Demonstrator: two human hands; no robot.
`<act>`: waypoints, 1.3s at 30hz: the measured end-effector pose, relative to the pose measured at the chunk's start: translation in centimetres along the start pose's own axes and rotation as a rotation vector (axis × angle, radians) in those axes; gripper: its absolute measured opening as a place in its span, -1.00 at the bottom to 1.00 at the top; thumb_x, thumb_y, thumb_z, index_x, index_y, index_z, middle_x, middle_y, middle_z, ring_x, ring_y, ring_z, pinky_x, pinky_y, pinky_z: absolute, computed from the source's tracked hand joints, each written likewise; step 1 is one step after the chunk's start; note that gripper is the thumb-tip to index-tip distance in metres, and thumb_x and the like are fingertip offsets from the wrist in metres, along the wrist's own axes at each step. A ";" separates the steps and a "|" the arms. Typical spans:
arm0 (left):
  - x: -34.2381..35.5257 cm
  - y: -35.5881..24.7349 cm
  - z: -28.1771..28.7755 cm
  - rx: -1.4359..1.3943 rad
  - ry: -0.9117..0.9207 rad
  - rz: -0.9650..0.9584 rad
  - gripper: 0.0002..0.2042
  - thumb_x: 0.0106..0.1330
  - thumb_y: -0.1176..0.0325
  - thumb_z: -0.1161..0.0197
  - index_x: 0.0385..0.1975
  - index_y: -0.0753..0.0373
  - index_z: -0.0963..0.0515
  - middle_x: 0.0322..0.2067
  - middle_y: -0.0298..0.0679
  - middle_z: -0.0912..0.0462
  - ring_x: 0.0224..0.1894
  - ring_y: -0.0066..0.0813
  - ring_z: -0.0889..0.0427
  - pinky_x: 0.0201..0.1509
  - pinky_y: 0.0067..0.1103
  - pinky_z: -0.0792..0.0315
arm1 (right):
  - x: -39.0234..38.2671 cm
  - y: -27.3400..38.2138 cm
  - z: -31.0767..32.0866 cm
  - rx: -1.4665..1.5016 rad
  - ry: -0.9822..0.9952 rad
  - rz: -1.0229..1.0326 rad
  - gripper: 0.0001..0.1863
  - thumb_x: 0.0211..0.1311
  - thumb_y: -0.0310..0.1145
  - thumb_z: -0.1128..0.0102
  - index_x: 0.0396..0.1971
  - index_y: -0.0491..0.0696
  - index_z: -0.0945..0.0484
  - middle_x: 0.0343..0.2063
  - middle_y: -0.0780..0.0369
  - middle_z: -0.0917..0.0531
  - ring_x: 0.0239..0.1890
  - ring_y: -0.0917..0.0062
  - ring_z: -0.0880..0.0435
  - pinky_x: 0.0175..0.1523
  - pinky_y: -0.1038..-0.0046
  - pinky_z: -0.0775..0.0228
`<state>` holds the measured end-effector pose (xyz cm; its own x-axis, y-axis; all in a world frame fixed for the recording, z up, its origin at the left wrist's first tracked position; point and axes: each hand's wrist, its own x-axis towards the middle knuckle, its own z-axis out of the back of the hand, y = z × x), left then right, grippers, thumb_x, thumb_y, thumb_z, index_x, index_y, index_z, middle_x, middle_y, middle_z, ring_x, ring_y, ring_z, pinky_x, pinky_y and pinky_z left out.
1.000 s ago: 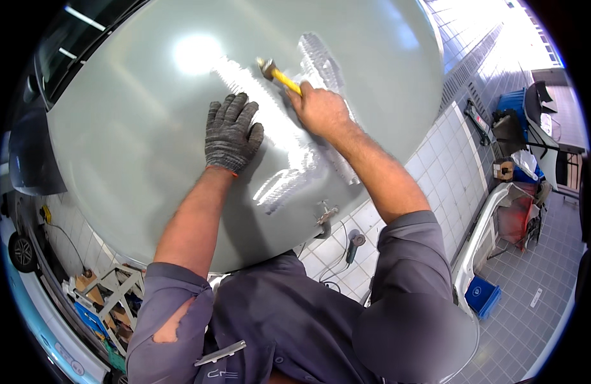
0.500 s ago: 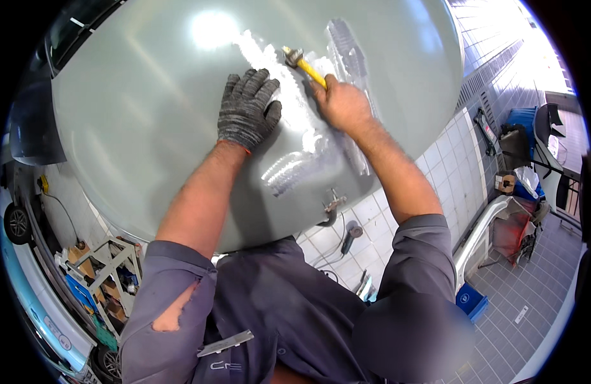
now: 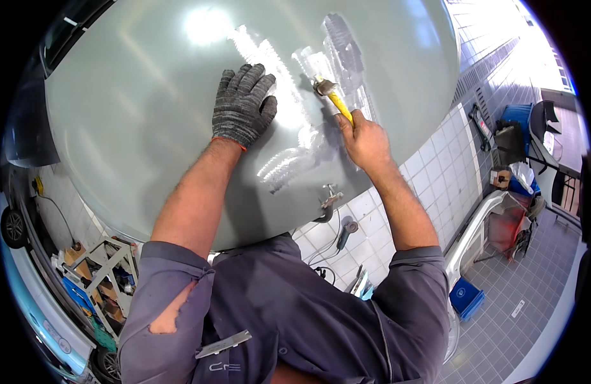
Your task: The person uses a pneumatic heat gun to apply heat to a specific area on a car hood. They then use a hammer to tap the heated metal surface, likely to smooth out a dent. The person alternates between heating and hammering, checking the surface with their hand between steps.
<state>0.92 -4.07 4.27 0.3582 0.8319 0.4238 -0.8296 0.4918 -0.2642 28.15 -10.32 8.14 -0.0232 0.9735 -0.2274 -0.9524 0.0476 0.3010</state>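
A large grey-green painted car panel (image 3: 161, 128) curves across the view, with several patches sanded to shiny bare metal (image 3: 286, 168). My left hand (image 3: 243, 105), in a dark grey knitted glove with an orange cuff, lies flat on the panel beside the long bright patch, fingers a little apart. In my bare right hand (image 3: 367, 142) is the yellow handle of a hammer (image 3: 337, 102). Its metal head is over the right-hand sanded patches; whether it touches the panel I cannot tell.
A metal clamp (image 3: 330, 195) sits at the panel's near edge. On the white tiles below lies a corded power tool (image 3: 346, 233). A cluttered metal rack (image 3: 103, 275) stands at left. To the right are a blue bin (image 3: 465, 298) and a white car body part (image 3: 465, 246).
The hammer and my right hand have moved right and nearer to me, off the long bright patch. My gloved left hand stays flat in its place on the panel.
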 end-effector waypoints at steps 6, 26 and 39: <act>0.0 0.1 0.0 0.059 0.061 -0.083 -0.60 0.28 0.25 -0.26 0.12 0.14 -0.57 0.23 -0.14 -0.53 0.30 -0.07 -0.43 0.42 -0.15 -0.23 | -1.7 -1.2 -1.8 0.010 -0.023 0.018 -0.55 0.49 0.09 0.00 -0.20 -0.08 -0.45 -0.56 0.01 -0.65 -0.45 0.01 -0.68 -0.30 0.02 -0.53; 4.1 -4.8 -1.1 0.296 0.721 -0.525 0.05 0.28 -0.41 -0.08 0.52 0.34 0.01 0.56 0.03 0.12 0.62 -0.07 0.21 0.64 -0.18 0.35 | -8.6 -3.0 0.1 0.755 -0.167 -0.418 -0.37 0.47 0.20 0.01 -0.25 -0.18 -0.59 -0.55 0.14 -0.58 -0.43 0.31 -0.62 -0.26 0.23 -0.45; 0.9 -7.3 -2.6 0.275 0.699 -0.700 0.03 0.29 -0.36 -0.14 0.53 0.34 0.03 0.56 0.02 0.11 0.62 -0.07 0.24 0.65 -0.21 0.37 | -23.9 1.6 -6.3 1.413 -0.235 -0.668 -0.53 0.54 0.06 -0.03 -0.37 -0.07 -0.42 -0.76 0.43 -0.30 -0.79 0.74 -0.22 -0.69 0.59 -0.10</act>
<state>8.40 -6.22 4.30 0.8958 0.3885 -0.2159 -0.3771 0.9214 0.0934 25.27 -34.92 8.19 0.4414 0.6973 -0.5647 0.2721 0.4957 0.8248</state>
